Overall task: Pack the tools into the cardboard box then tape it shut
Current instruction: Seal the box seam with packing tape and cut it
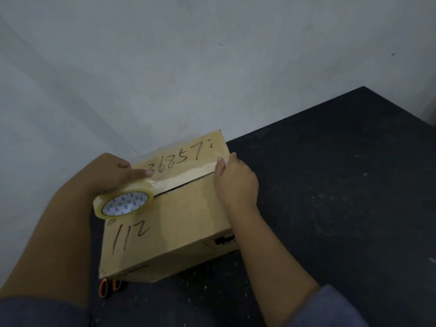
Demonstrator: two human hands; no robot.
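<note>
Cardboard box (pixel 179 218) closed on dark counter (pixel 330 185) | tape strip (pixel 188 177) follows the flap seam, left-near to right-far | right hand (pixel 236 182) pins its far end flat | left hand (pixel 113 173) grips the tape roll (pixel 123 204) (index finger pressing strip), nearer the unsealed stretch

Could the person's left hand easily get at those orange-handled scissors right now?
Probably not at once. The scissors lie half under the near edge of the cardboard box, and the left hand is busy holding the tape roll on the box top. Nothing else blocks them.
</note>
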